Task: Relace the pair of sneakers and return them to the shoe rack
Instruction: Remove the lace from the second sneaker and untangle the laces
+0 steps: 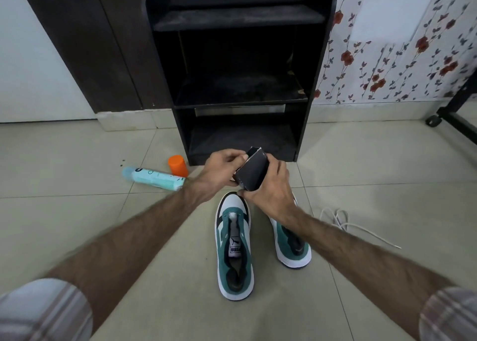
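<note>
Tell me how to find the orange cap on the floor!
Look at the black shoe rack against the wall, then down to the tiles by its bottom left corner. The orange cap stands there, just behind a pale blue spray can lying on its side. It is the only orange thing there.

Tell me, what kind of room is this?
Probably a room in a home: a black shoe rack stands on a tiled floor against flowery wallpaper, with sneakers in front.
</note>
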